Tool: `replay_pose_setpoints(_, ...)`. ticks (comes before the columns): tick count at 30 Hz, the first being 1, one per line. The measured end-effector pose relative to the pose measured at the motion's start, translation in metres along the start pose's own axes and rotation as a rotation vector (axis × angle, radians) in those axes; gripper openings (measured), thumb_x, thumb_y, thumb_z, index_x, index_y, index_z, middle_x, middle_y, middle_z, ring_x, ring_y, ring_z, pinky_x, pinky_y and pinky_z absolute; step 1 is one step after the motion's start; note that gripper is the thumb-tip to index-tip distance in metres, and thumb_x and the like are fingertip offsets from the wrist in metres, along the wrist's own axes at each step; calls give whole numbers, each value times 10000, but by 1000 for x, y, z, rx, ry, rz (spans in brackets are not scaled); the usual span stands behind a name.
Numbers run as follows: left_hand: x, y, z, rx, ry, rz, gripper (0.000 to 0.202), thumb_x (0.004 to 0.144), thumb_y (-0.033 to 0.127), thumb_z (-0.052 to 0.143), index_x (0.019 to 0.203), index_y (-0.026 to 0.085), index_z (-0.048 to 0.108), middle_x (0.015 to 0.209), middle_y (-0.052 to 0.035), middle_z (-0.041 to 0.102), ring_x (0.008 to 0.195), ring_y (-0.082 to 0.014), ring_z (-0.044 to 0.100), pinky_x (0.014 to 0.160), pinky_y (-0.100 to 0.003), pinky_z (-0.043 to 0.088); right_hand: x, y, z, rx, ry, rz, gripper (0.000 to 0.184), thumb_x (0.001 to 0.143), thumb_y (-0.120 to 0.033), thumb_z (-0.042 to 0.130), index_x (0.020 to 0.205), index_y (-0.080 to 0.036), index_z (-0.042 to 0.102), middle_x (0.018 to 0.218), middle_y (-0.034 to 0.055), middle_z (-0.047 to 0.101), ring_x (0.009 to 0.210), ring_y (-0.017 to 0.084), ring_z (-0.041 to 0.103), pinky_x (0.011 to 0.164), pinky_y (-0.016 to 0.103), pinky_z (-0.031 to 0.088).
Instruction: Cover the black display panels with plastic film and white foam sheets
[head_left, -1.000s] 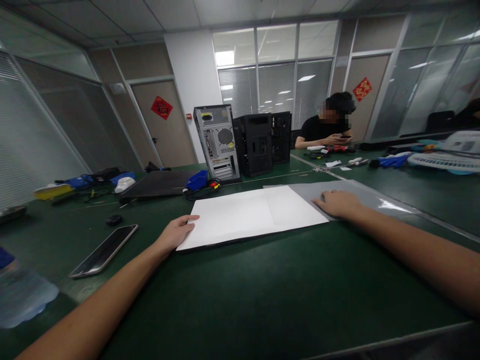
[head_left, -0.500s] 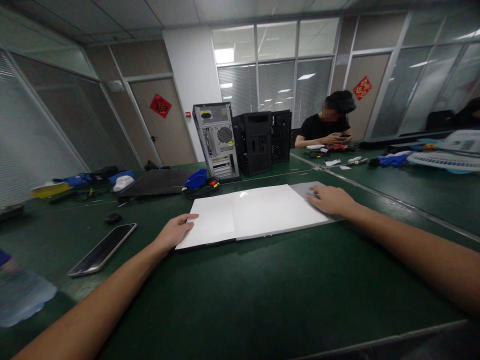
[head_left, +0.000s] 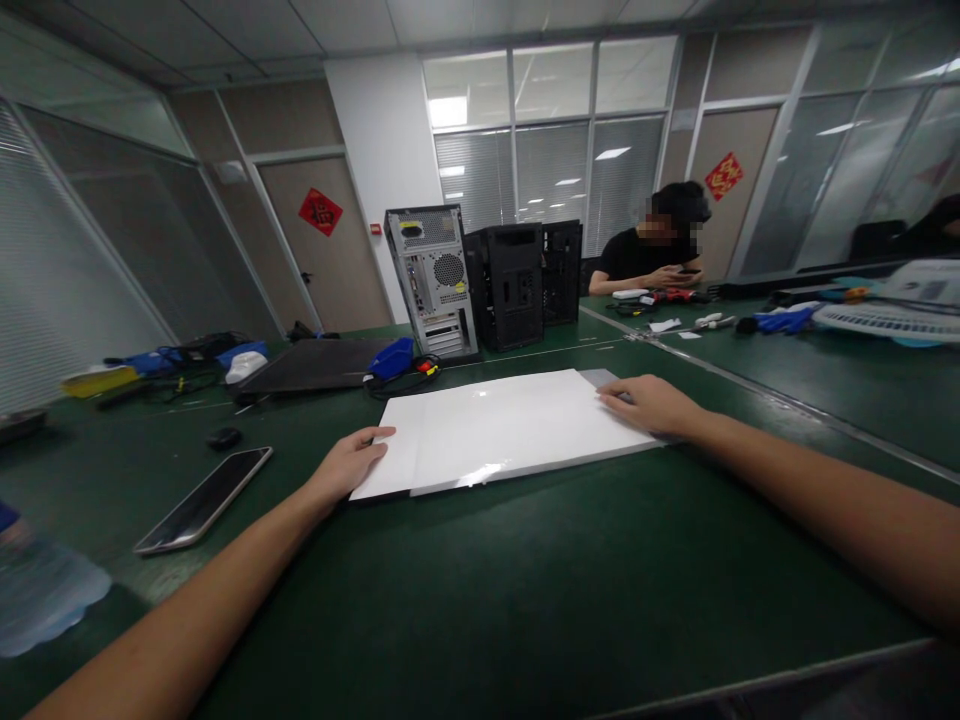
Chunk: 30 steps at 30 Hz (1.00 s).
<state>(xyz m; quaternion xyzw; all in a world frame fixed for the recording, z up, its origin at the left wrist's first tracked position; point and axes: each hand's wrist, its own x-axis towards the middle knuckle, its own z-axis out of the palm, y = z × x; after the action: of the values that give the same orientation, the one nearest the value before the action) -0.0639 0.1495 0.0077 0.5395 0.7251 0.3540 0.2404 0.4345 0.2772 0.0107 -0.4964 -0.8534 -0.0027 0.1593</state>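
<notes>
A white sheet lies flat on the green table in front of me, inside a thin clear sleeve whose grey end shows at the far right. My left hand rests at the sheet's near left corner, fingers stretched on its edge. My right hand lies flat on the sleeve's right end, fingers spread and pressing down.
A phone lies to the left beside a plastic bottle. Computer cases, a dark panel and blue tools stand behind the sheet. Another person sits at the far side, hands on a small device.
My right hand has slid left, and the clear sleeve has moved over the white sheet, covering most of it. The left hand has stayed at the corner.
</notes>
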Motion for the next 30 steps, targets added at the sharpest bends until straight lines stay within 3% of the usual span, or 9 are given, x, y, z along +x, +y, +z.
replay_pose_setpoints(3,0,-1,0,2,0,5,514,721,377,640,1202,211,708,889,-43,708,597,-147,549,549,-256,388,0,0,3,-22,-40,-8,503,942,-551,389,1200,-240,688,1196,52,677,1058,263,639,941,404,487)
replay_pose_setpoints(8,3,-3,0,35,0,17,532,731,425,643,1221,222,695,1083,-74,704,695,-176,603,602,-272,430,1,-8,7,164,-32,-77,585,935,-584,410,1357,-212,574,1315,71,608,1073,259,632,949,402,494)
replay_pose_setpoints(11,5,-4,0,75,4,27,539,732,451,648,1216,218,697,1055,-75,712,730,-191,618,635,-281,443,0,-8,8,257,3,-152,584,936,-555,430,1398,-209,522,1396,75,540,1096,247,621,965,399,493)
replay_pose_setpoints(15,4,-5,-1,79,-4,27,587,722,508,661,1228,210,689,1028,-79,717,740,-198,631,654,-286,458,0,-4,5,58,62,-149,507,940,-540,406,1227,-206,659,1227,81,655,1088,282,612,954,455,477)
replay_pose_setpoints(18,2,-4,-1,85,-11,26,621,717,546,662,1244,219,679,1061,-91,709,776,-216,648,682,-302,471,0,-3,3,-52,32,-114,503,942,-536,381,1094,-200,723,1086,89,707,975,283,646,860,435,498)
replay_pose_setpoints(21,1,-2,-1,117,7,34,617,710,554,675,1233,227,691,1112,-110,694,875,-247,655,779,-330,479,-1,-5,3,-57,1,-142,503,947,-530,374,1091,-198,725,1071,84,712,936,264,654,810,395,501)
replay_pose_setpoints(25,3,-1,-2,139,28,51,580,703,538,694,1204,248,712,1163,-124,679,1007,-277,632,870,-349,461,0,-9,8,-60,-1,-202,505,954,-520,371,1128,-193,715,1100,87,706,962,255,651,861,390,489)
replay_pose_setpoints(30,3,-2,-1,134,31,59,562,708,492,679,1208,236,711,1049,-102,693,855,-246,637,787,-338,465,0,-12,10,-65,-1,-254,496,961,-510,367,1130,-198,713,1135,77,697,1006,255,640,882,393,484)
